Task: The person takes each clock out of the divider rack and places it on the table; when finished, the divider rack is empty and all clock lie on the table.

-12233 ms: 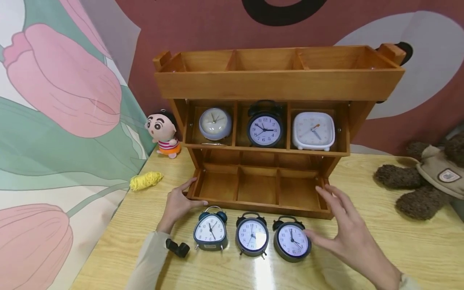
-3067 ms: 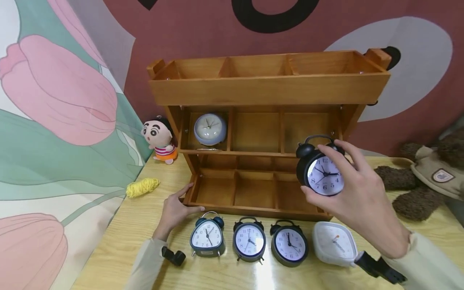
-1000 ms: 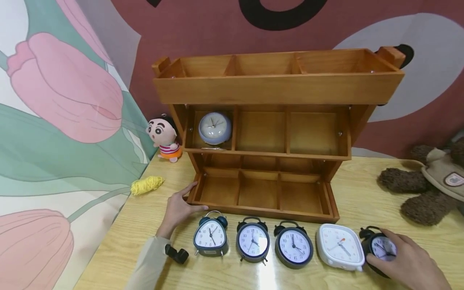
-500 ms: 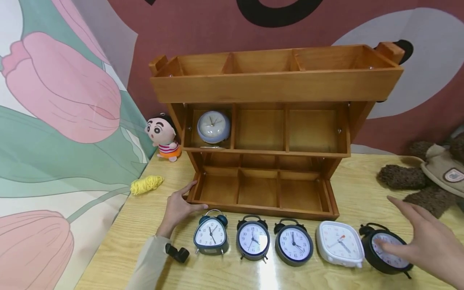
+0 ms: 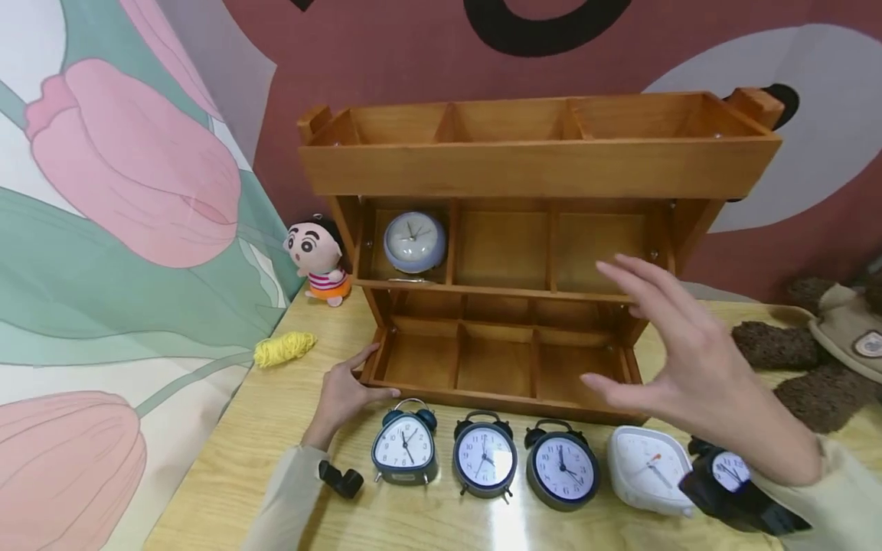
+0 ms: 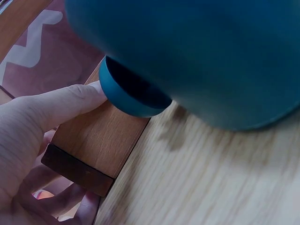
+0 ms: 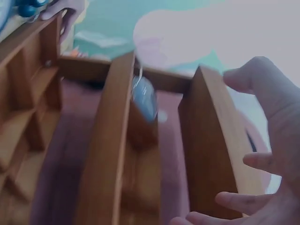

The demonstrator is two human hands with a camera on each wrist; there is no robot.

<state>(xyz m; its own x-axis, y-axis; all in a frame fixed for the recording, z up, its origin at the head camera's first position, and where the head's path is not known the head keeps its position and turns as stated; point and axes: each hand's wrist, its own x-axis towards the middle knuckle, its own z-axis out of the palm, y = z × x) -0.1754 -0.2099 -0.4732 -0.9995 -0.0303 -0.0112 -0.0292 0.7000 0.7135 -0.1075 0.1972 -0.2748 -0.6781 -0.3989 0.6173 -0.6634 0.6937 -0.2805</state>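
Observation:
My left hand (image 5: 341, 394) grips the lower left corner of a three-tier wooden shelf (image 5: 537, 170); in the left wrist view its thumb lies on the front board and its fingers curl around the end. My right hand (image 5: 696, 360) hovers before the shelf's right side, fingers spread and holding nothing. A pale blue round clock (image 5: 415, 243) sits in the middle tier's left compartment. Along the table stand a teal triangular alarm clock (image 5: 405, 445), two dark round alarm clocks (image 5: 485, 457), a white square clock (image 5: 646, 468) and a black alarm clock (image 5: 730, 470) partly hidden behind my right wrist.
A small doll (image 5: 317, 260) stands left of the shelf, with a yellow yarn bundle (image 5: 284, 349) in front of it. At the right edge sits a brown plush bear (image 5: 823, 394). A patterned wall backdrop rises close behind the shelf.
The white square clock and the black alarm clock went from the middle tier to the row's right end. My right hand released the black one and rose leftward toward the shelf; my left hand stayed.

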